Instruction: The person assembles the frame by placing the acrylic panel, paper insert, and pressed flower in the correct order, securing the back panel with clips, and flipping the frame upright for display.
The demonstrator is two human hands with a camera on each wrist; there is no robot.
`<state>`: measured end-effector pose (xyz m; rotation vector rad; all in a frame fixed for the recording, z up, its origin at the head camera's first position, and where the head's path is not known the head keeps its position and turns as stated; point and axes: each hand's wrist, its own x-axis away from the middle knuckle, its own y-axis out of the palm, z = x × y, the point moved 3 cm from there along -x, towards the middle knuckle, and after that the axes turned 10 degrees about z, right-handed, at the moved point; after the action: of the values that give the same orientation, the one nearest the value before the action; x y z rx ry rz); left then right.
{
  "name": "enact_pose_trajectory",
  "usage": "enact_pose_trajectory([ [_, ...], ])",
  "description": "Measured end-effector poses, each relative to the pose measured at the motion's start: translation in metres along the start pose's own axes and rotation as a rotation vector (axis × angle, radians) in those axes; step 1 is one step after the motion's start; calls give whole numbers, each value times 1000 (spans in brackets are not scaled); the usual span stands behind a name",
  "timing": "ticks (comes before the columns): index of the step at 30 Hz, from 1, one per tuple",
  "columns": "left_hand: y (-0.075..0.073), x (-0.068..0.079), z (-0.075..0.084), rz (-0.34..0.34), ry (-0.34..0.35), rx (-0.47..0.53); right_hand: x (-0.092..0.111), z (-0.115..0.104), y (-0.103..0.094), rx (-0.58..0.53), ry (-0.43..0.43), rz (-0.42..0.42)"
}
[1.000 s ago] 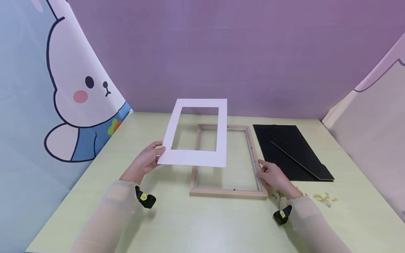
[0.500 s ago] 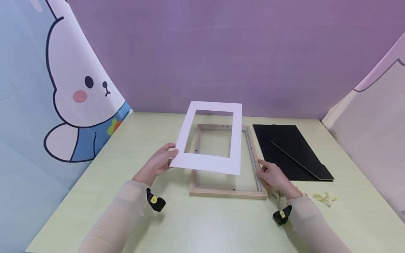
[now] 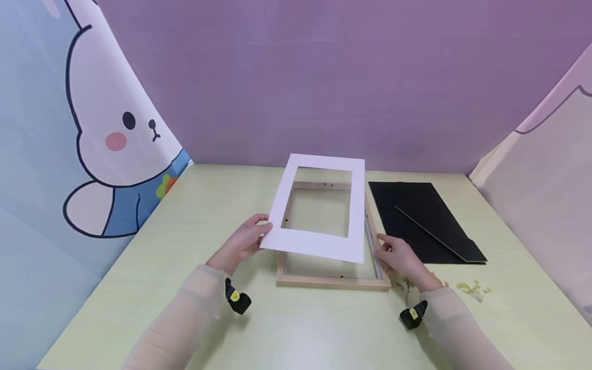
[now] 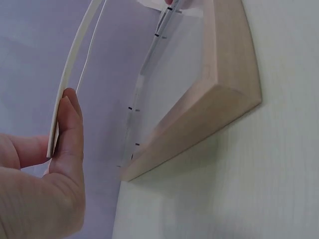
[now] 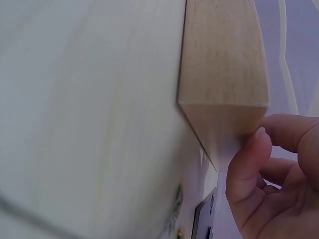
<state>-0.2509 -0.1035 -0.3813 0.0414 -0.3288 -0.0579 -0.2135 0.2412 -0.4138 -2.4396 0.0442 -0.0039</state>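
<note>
My left hand (image 3: 245, 239) pinches the lower left corner of a white picture mat (image 3: 314, 244), thumb on one face and fingers on the other. Tilted, the mat hangs above a light wooden picture frame (image 3: 333, 282) and hides part of it. In the left wrist view a gap shows between the mat (image 4: 70, 64) and the frame (image 4: 199, 109). The frame lies on the table, its inner side and small dark tabs facing up. At its right side, my right hand (image 3: 400, 257) grips the edge between thumb and fingers; the right wrist view shows the thumb (image 5: 255, 149) against the wood.
Black backing board (image 3: 402, 192) lies right of the frame, with a stand flap (image 3: 444, 241) angled across it. Dried flowers (image 3: 475, 290) lie near my right wrist. A purple backdrop (image 3: 324, 92) rises behind the table (image 3: 222, 190).
My left hand has carried the mat to the right and somewhat lower, so it now covers more of the frame. My right hand has stayed at the frame's right side.
</note>
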Motion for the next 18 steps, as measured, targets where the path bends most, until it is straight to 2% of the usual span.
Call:
enact_pose_trajectory([
  [12,17,1,-12,0,-27,22,6,-6,-7,-35,-39,17],
  [18,22,0,-19,-24,-27,29,5,-9,-8,-125,-63,93],
])
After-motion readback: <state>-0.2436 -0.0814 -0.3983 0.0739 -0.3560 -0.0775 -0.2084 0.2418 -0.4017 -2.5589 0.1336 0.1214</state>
